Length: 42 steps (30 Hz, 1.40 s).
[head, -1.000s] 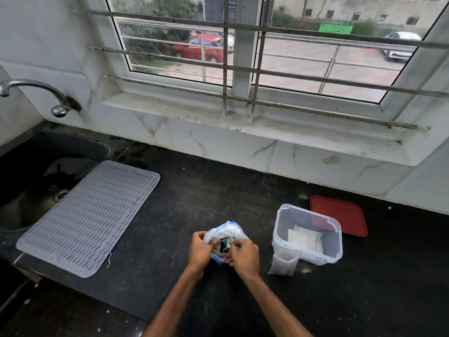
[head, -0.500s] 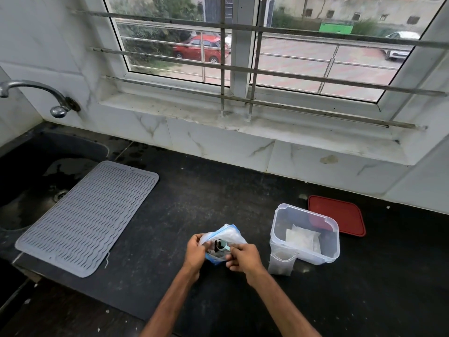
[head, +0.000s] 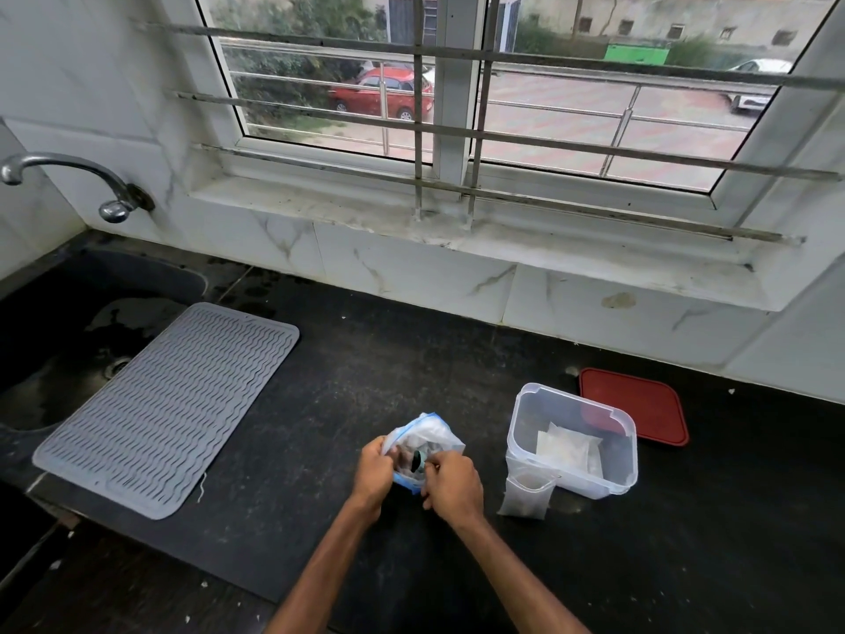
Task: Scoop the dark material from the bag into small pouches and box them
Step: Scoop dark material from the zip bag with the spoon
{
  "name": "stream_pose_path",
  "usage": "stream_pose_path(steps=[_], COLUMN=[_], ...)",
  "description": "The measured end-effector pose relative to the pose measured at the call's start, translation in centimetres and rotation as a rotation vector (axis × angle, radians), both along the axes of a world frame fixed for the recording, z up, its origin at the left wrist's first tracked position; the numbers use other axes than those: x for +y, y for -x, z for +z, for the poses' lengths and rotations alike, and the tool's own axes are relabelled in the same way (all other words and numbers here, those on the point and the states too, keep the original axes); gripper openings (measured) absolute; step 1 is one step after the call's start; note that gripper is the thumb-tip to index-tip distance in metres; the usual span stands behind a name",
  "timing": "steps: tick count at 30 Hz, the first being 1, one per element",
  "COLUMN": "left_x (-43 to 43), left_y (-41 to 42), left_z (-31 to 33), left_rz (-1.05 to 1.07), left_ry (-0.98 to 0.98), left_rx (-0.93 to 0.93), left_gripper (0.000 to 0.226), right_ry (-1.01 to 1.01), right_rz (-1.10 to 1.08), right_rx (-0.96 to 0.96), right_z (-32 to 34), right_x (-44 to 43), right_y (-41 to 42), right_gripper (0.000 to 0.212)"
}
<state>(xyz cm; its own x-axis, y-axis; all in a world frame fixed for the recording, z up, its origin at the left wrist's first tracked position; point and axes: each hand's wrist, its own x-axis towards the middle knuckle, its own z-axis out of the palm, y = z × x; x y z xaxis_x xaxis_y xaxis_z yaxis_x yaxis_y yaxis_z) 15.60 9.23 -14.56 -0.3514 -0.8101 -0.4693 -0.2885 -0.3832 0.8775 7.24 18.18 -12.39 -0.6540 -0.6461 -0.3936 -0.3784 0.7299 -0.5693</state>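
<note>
A clear plastic bag (head: pixel 432 434) with a blue zip edge sits on the black counter (head: pixel 366 359), its mouth held apart. My left hand (head: pixel 375 471) grips the bag's left edge. My right hand (head: pixel 452 485) pinches the handle of a small dark scoop (head: pixel 417 460) inside the bag's mouth. To the right stands a clear plastic box (head: pixel 571 439) with white pouches (head: pixel 567 450) lying inside. A small filled pouch (head: pixel 526 494) leans against the box's front left corner.
A red lid (head: pixel 640 404) lies flat behind the box. A grey ribbed mat (head: pixel 169 404) spans the counter's left part and overlaps the dark sink (head: pixel 55 340) under a metal tap (head: pixel 91 180). A marble sill and barred window rise behind.
Both hands have stayed at the bag, which has dropped slightly nearer to me. My right hand has shifted over the scoop in the bag's mouth.
</note>
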Motion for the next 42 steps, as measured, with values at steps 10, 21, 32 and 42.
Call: stream_pose_path(steps=[10,21,32,42], left_x=[-0.1,0.9,4.1,11.1], left_y=[-0.5,-0.9,-0.9,5.5], left_z=[-0.8,0.7,4.5,3.0], left_rz=[0.102,0.222,0.059,-0.538], left_ry=[-0.070,0.266,1.010,0.711], left_rx=[0.043,-0.257,-0.159,-0.083], left_gripper=[0.018,0.018,0.054,0.033], right_ry=[0.211,0.273,0.409,0.245], right_rz=[-0.368,-0.332,-0.411,-0.194], right_rx=[-0.670,-0.629,-0.575,-0.232], right_z=[1.3,4.5,10.2,7.5], right_x=[1.2,2.7,11.3,15.0], right_y=[1.2,1.5,8.7,11.8], right_gripper=[0.017,0.019,0.015,0.014])
